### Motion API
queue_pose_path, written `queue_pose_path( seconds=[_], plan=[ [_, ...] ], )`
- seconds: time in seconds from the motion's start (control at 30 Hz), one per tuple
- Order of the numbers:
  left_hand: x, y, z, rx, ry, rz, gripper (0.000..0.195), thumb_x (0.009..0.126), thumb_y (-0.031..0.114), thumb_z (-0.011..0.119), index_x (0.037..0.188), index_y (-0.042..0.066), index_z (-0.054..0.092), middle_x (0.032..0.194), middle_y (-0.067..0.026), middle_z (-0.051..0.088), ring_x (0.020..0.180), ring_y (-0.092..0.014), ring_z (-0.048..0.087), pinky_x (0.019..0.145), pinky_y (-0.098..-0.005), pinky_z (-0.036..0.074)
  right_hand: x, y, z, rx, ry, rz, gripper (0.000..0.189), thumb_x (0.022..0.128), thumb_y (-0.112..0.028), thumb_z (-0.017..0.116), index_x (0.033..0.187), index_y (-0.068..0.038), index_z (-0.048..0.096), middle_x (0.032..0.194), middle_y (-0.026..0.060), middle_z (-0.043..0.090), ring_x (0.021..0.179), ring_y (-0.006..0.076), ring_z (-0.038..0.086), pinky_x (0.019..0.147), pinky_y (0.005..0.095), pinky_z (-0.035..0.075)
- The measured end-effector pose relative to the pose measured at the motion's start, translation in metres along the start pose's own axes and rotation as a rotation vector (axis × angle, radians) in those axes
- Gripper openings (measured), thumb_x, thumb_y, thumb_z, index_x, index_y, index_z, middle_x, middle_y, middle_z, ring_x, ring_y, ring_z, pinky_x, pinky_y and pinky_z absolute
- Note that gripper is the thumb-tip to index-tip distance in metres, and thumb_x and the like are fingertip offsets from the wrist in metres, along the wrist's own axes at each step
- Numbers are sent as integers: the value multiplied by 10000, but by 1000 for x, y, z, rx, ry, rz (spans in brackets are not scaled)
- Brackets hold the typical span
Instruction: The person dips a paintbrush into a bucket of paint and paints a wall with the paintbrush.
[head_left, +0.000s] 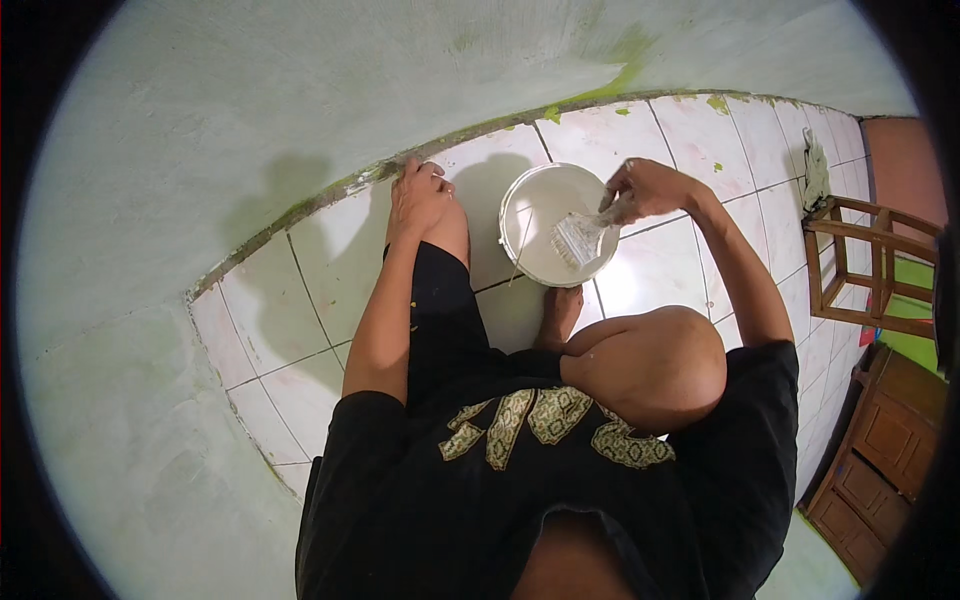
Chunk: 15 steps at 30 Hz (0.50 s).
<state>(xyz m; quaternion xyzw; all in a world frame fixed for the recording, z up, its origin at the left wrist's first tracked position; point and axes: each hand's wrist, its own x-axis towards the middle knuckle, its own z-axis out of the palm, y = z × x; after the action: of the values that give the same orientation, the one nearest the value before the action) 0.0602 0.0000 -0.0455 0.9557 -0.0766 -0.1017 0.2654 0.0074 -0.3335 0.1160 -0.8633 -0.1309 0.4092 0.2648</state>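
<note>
A paintbrush (579, 238) is in my right hand (646, 193), gripped by its handle with the bristles over the open mouth of a white bucket (507, 238). Whitish paint (551, 196) fills part of the bucket, and a thin stick (523, 244) leans across its rim. From this angle I cannot tell whether the bristles touch the paint. My left hand (424, 196) rests on my left knee, near the base of the wall, fingers bent and holding no visible object. The bucket stands on the tiled floor (660, 259) in front of my right foot.
A pale painted wall (300, 90) with green patches runs along the floor's edge. Green paint flakes (553, 114) lie on the tiles. To the right stand a wooden stool frame (870, 262) with a cloth (815, 172) by it, and a brown wooden cabinet (877, 457).
</note>
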Motion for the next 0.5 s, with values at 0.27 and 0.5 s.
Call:
queue_pose_path(
  seconds=[0.27,0.5],
  plan=[
    [-11,8,-7,11,127,159,251,750,166,650,986,81,635,1008,-120,563,1030,-314,542,916,-423,409,-41,25,35,306,241,-24,245,780,-76,658,1018,-56,711,868,120,704,702,181,663,676,312,522],
    [-51,38,-10,-288,176,314,193,800,-4,558,983,37,604,959,-135,591,886,-295,587,807,-373,466,-78,12,84,-259,681,-191,276,796,-108,656,1071,-97,677,738,91,636,622,293,607,560,382,497]
  ],
)
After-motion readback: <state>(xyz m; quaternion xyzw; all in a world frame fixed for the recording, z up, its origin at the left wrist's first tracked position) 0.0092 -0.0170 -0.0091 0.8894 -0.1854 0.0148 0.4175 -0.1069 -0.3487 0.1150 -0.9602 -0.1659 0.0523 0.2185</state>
